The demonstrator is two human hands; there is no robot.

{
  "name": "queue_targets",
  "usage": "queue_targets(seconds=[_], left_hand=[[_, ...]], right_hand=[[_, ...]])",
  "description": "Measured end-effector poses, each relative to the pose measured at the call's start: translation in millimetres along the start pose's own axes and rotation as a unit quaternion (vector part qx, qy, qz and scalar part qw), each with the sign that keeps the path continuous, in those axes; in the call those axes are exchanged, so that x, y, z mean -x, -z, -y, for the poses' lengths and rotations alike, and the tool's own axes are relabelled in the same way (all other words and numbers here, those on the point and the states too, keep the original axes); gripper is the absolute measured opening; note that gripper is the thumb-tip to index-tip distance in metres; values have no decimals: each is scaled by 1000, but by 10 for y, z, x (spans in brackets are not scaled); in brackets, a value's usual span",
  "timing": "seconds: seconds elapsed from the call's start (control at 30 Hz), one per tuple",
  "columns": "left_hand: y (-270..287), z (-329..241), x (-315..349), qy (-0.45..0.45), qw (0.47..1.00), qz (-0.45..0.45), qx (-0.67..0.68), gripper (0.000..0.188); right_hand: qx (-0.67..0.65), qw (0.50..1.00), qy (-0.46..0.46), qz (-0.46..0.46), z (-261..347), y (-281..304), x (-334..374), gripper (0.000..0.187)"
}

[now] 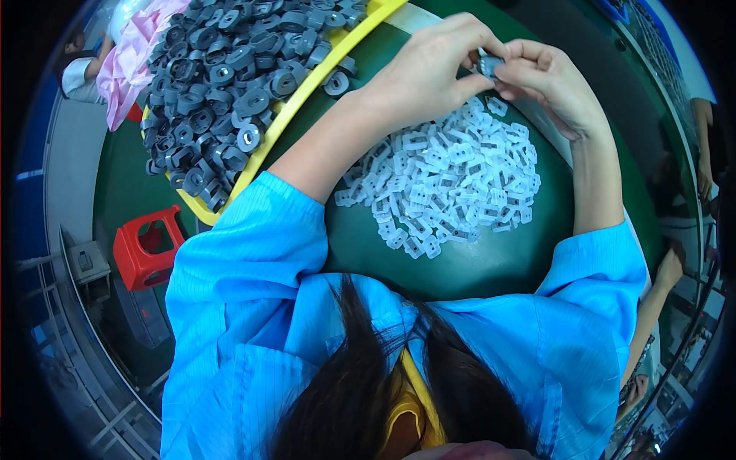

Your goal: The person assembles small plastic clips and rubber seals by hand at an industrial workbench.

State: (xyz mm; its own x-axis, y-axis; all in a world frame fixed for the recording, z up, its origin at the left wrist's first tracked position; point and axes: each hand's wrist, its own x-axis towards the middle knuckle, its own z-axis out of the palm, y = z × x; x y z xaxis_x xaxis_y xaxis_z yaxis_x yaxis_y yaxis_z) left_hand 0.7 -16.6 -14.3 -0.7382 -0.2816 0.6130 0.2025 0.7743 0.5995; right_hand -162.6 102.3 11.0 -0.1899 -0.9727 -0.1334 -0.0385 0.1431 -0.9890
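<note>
Two bare hands meeting at the top of the frame, slightly right of centre, over a green table [368, 257]. Between them, a small grey part [487, 66]. Fingers of the left hand [431, 65] pinched on it from the left; fingers of the right hand [553, 83] closed at its right side. Cannot tell of any second piece tucked behind the fingertips.

Just below, right of centre, a loose pile of translucent pieces [452, 184], with a stray translucent piece [497, 106] at its upper edge, near the right hand. At upper left, a heap of grey parts [218, 88] inside a yellow-rimmed tray [314, 70]; outside the rim, on the table, a loose grey part [335, 83] near the left forearm [330, 142].

Likeliest mishap: a slip of the small grey part, from so slight a grip with fingertips crowded together, and a drop among the translucent pieces. Possible too: pieces scattered by a low sweep of the right forearm [598, 180], close beside the pile. From the heaped tray, a risk of spilling if nudged by the blue left sleeve [253, 222]. From loose dark hair [468, 376] at bottom centre, a smaller risk of trailing into the pieces upon leaning forward.
</note>
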Motion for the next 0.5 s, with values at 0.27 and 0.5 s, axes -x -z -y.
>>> queue_targets(seconds=[0.27,0.5], left_hand=[[-42,-7,2,-72,997,-35,-5,31],[-58,-102,-1,-162,944,-76,-278,34]], right_hand=[[130,983,106,-70,7,-102,4,13],[105,979,139,-104,-62,-138,-34,11]])
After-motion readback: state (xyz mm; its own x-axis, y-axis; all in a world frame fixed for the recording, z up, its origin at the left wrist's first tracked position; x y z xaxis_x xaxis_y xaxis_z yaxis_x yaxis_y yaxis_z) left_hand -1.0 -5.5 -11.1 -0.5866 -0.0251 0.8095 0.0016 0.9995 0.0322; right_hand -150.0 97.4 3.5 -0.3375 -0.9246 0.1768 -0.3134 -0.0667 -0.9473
